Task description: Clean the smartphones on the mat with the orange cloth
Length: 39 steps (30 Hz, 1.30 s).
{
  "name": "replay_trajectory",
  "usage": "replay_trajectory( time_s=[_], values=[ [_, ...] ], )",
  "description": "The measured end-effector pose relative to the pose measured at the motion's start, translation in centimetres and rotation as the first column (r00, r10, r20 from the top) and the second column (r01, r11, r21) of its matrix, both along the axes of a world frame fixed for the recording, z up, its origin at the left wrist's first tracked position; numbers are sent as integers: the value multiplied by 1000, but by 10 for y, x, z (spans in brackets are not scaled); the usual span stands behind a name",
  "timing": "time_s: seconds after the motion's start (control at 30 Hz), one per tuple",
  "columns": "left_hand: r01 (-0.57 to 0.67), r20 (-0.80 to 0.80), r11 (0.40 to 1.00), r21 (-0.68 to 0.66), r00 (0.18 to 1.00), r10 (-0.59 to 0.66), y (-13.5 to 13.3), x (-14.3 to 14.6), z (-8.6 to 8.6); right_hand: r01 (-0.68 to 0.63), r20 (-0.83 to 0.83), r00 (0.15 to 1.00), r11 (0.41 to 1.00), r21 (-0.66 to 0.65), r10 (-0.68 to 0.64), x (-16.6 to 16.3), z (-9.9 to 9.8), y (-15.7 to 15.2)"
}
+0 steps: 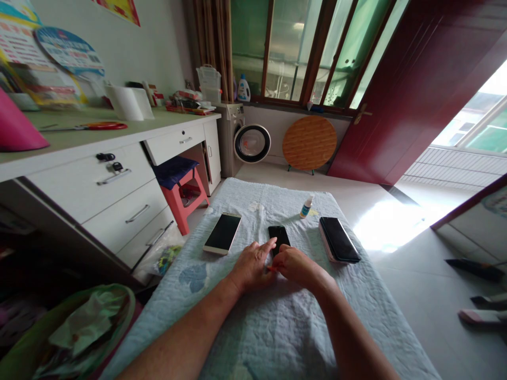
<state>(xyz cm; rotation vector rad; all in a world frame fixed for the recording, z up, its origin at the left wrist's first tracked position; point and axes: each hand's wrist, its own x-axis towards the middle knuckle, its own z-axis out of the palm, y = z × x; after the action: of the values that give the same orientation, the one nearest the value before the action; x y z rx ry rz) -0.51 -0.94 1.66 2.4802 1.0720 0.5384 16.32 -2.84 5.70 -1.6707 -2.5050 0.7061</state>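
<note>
A small black smartphone (280,235) lies face up on the quilted cloth, its lower end covered by my hands. My left hand (253,264) is at its left edge, fingers stretched out and one fingertip over the screen. Close against the phone's lower right part is my right hand (297,265), fingers curled in a pinch; what is between them, if anything, is hidden. To the left lies a larger phone (224,232) with a pale frame and dark screen. On the right a black phone (338,238) rests on a pinkish case or second device. A small spray bottle (306,207) stands behind.
The light blue quilted cloth (245,200) covers the surface before me. Along the left runs a white desk (119,200) with red-handled scissors (105,126) and a paper roll (129,102). A pink stool (180,203) and a lined bin (122,311) stand nearby.
</note>
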Motion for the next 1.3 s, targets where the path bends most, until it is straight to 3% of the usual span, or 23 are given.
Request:
replay_trajectory(
  time_s=[0.43, 0.63, 0.97, 1.3],
  values=[
    [-4, 5, 1000, -4, 1000, 4, 2, -1, -3, 51, 177, 983, 999, -6, -49, 12, 14, 0],
    [-26, 13, 1000, 2, 1000, 26, 1, 0, -3, 52, 252, 966, 998, 25, -57, 4, 7, -2],
    [-5, 46, 1000, -4, 999, 5, 2, 0, -2, 136, 229, 959, 979, 154, -169, -20, -1, -10],
    [-5, 43, 1000, 20, 999, 4, 3, 1, -2, 159, 244, 951, 977, 141, -190, -3, -2, -8]
  ],
)
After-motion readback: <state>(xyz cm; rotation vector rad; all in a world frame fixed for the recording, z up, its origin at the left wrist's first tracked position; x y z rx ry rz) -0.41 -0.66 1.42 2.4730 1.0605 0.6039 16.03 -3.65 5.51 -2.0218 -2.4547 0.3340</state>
